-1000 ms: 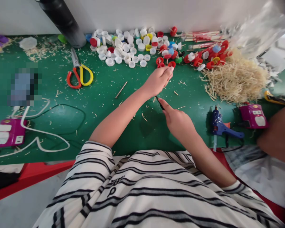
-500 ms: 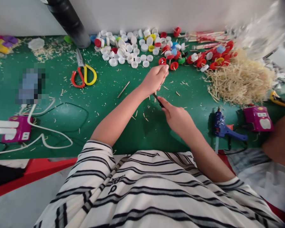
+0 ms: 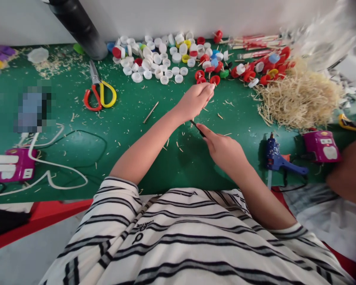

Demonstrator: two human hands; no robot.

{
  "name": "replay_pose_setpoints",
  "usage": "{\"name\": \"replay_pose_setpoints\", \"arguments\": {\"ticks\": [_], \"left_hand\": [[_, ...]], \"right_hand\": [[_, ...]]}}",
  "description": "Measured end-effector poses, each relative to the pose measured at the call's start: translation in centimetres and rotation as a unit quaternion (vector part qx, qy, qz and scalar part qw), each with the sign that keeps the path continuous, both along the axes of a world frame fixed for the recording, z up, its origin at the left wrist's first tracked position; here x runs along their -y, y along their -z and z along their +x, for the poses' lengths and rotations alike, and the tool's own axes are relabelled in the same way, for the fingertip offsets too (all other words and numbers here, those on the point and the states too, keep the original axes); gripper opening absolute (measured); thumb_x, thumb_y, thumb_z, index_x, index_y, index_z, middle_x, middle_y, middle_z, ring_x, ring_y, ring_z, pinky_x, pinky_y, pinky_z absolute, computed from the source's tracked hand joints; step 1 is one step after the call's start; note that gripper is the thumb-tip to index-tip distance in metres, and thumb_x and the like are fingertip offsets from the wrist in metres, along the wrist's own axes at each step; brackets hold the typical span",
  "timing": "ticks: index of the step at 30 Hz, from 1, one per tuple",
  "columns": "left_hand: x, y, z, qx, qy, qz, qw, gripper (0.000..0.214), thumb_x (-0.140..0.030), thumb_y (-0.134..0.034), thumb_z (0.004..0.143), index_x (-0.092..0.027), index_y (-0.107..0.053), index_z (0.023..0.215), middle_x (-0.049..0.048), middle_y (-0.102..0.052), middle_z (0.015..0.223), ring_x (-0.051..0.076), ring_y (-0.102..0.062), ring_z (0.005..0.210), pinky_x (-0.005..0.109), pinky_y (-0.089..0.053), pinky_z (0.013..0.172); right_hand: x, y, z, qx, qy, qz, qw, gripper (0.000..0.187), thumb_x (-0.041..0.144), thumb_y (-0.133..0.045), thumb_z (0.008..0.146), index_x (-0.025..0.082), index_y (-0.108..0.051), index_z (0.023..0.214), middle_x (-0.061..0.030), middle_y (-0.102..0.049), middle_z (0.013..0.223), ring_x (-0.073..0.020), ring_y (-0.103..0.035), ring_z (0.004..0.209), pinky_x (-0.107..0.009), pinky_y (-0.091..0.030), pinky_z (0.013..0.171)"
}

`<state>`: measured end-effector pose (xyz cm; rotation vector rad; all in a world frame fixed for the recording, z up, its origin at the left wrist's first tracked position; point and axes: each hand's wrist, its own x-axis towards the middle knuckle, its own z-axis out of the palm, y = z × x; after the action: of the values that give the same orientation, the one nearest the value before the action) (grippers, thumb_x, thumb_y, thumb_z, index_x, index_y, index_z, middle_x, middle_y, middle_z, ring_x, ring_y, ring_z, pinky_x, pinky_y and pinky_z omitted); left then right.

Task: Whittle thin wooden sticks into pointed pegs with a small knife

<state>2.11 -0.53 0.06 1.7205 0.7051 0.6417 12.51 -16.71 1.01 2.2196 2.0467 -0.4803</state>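
Observation:
My left hand (image 3: 195, 101) is closed just below the red bottle caps (image 3: 215, 80), palm turned down. Whatever it pinches is hidden by the fingers. My right hand (image 3: 224, 148) grips a slim black knife (image 3: 198, 128), index finger stretched along it. The knife's far end reaches under my left hand, where its tip is out of sight. Pale wood shavings (image 3: 179, 147) lie on the green table (image 3: 130, 150) around both hands. To the left of my left forearm rests a thin wooden stick (image 3: 150, 112).
Scissors (image 3: 99, 89) and a dark bottle (image 3: 80, 31) stand to the left. White caps (image 3: 157, 59) cover the back. At right are straw-like fibre (image 3: 299, 97), a blue glue gun (image 3: 277, 158) and a purple power socket (image 3: 322, 146). Another person's arm (image 3: 348, 170) shows at the right edge.
My left hand has shifted slightly right, closer to the red caps. The knife and right hand have moved slightly down, and the whole view has slid a little.

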Motion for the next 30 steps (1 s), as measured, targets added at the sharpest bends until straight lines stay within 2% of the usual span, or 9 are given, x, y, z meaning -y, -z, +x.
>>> {"name": "replay_pose_setpoints", "arguments": {"ticks": [3,8,15,22,30], "left_hand": [[0.4,-0.3,0.2,0.000,0.000,0.015,1.000,0.044,-0.052,-0.032,0.107,-0.020,-0.047,0.081,-0.0044,-0.033,0.062,0.008,-0.036,0.058,0.023,-0.034,0.060],[0.6,-0.5,0.2,0.007,-0.001,0.017,1.000,0.039,-0.041,-0.032,0.108,-0.019,-0.049,0.080,-0.0037,-0.035,0.064,0.009,-0.036,0.059,0.024,-0.037,0.063],[0.4,-0.1,0.3,0.010,-0.005,0.038,0.999,0.039,-0.040,-0.032,0.108,-0.019,-0.049,0.080,-0.0021,-0.039,0.066,0.010,-0.042,0.062,0.026,-0.037,0.066],[-0.1,0.5,0.4,0.018,-0.012,0.051,0.998,0.039,-0.043,-0.033,0.109,-0.021,-0.041,0.078,-0.0041,-0.033,0.064,0.008,-0.039,0.058,0.025,-0.033,0.064],[0.0,0.7,0.5,0.024,-0.009,0.066,0.997,0.039,-0.043,-0.031,0.109,-0.020,-0.041,0.078,-0.0028,-0.034,0.069,0.009,-0.042,0.062,0.026,-0.033,0.068]], "right_hand": [[-0.7,0.4,-0.2,0.026,-0.012,0.005,1.000,0.059,0.033,-0.031,0.108,0.039,-0.029,0.166,-0.0066,-0.076,0.106,-0.0202,-0.068,0.078,-0.027,-0.039,0.060],[-0.9,0.6,0.2,0.070,-0.029,-0.004,0.997,0.059,0.034,-0.029,0.108,0.042,-0.028,0.166,-0.0068,-0.074,0.101,-0.0203,-0.067,0.074,-0.028,-0.038,0.058],[-0.1,0.8,0.4,0.085,-0.034,-0.011,0.996,0.059,0.034,-0.027,0.108,0.042,-0.026,0.167,-0.0067,-0.073,0.100,-0.0215,-0.068,0.077,-0.028,-0.039,0.060],[1.0,0.5,-0.1,0.065,-0.014,-0.028,0.997,0.059,0.034,-0.026,0.109,0.040,-0.022,0.168,-0.0057,-0.075,0.107,-0.0217,-0.068,0.082,-0.028,-0.039,0.060],[1.4,0.2,-0.5,0.039,0.003,-0.022,0.999,0.060,0.032,-0.030,0.108,0.035,-0.028,0.168,-0.0083,-0.076,0.112,-0.0229,-0.070,0.089,-0.027,-0.043,0.065]]}}
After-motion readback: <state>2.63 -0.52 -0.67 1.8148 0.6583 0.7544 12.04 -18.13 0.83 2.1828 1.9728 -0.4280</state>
